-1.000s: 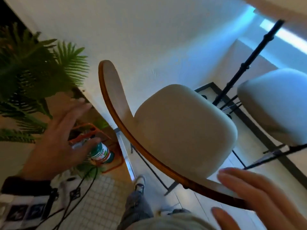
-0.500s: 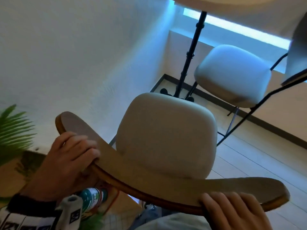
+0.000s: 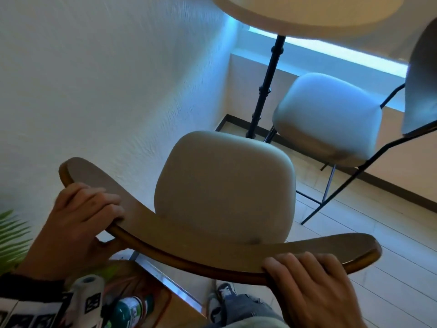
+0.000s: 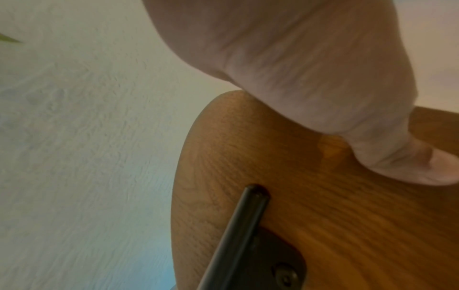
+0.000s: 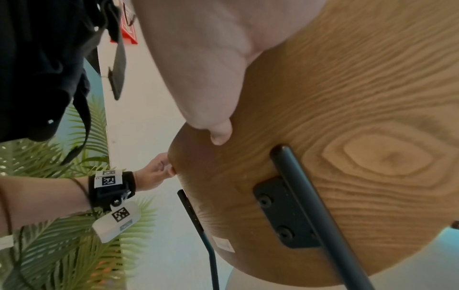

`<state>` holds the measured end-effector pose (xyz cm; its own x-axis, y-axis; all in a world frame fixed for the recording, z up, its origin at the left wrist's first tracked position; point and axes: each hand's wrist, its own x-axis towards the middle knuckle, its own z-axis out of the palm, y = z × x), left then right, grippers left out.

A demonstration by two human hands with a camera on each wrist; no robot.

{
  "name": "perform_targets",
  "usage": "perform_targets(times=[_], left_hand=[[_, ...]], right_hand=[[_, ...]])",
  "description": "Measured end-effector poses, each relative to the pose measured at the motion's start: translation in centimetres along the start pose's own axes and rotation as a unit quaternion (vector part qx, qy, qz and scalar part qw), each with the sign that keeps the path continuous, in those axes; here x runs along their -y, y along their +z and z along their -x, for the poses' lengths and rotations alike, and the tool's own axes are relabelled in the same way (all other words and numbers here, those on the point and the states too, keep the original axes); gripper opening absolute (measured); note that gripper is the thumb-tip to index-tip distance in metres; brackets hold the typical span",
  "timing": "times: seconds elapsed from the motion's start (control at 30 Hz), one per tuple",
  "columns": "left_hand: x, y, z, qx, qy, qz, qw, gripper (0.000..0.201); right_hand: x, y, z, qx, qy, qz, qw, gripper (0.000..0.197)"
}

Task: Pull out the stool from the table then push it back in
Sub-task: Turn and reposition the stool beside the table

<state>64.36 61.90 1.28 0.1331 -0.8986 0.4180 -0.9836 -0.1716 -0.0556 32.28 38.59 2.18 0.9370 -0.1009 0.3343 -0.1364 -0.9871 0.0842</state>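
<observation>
The stool (image 3: 224,188) has a beige cushioned seat and a curved wooden backrest (image 3: 314,250) on thin black metal legs. It stands in front of me, near the round table (image 3: 307,13) at the top. My left hand (image 3: 78,221) grips the backrest's left end, fingers curled over the top. My right hand (image 3: 314,287) grips the right end the same way. In the left wrist view my thumb (image 4: 402,157) presses the wooden back (image 4: 323,215). The right wrist view shows the thumb (image 5: 218,135) on the wood (image 5: 347,117) and my left hand (image 5: 154,174) at the far edge.
A second beige stool (image 3: 328,119) stands farther right, by the table's black pole (image 3: 267,79). A white wall (image 3: 106,79) runs close on the left. A green plant (image 3: 11,237) and a bottle (image 3: 132,308) sit low left. My shoe (image 3: 224,294) is on the pale wooden floor (image 3: 390,268).
A second ago both hands were open and reaching. They have since closed on the two ends of the backrest, and the view has swung to face the stool squarely.
</observation>
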Motion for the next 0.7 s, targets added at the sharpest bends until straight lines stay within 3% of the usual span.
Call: perform_targets(times=[0.23, 0.5, 0.7], left_hand=[[5.9, 1.5, -3.6, -0.002, 0.010, 0.006, 1.000, 0.045], [11.8, 1.9, -5.9, 0.044, 0.013, 0.016, 0.999, 0.056], [13.5, 2.3, -6.7, 0.037, 0.027, 0.029, 0.999, 0.048]], right_hand=[[-0.6, 2.2, -5.5, -0.007, 0.026, -0.008, 1.000, 0.010], [1.1, 3.1, -10.2, -0.023, 0.038, 0.008, 0.999, 0.014], [1.4, 3.3, -11.7, -0.010, 0.039, 0.009, 0.999, 0.010]])
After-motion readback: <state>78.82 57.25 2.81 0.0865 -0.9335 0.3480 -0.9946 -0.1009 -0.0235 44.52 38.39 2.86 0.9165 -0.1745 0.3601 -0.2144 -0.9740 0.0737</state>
